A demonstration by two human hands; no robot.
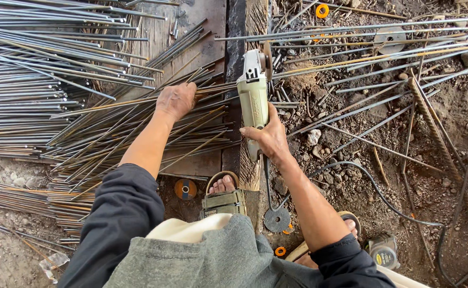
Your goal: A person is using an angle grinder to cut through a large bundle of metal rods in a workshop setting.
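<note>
The right hand (pixel 267 136) is clenched around the body of a pale green angle grinder (pixel 253 96), which points away from the person with its disc at the far end, over a dark plank (pixel 235 32). The left hand (pixel 176 100) presses palm down, fingers curled, on a fan of thin steel rods (pixel 111 128) lying across a wooden board (pixel 196 162), just left of the grinder. A black cable (pixel 383 200) trails from the grinder over the dirt to the right.

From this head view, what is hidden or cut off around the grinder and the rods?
- Angle grinder: its disc is seen edge-on, so any contact with the rods cannot be told.
- Right hand: its fingers wrap under the grinder body.
- Left hand: the palm covers the thin steel rods beneath it.
- Power cable: runs off the bottom edge.
</note>
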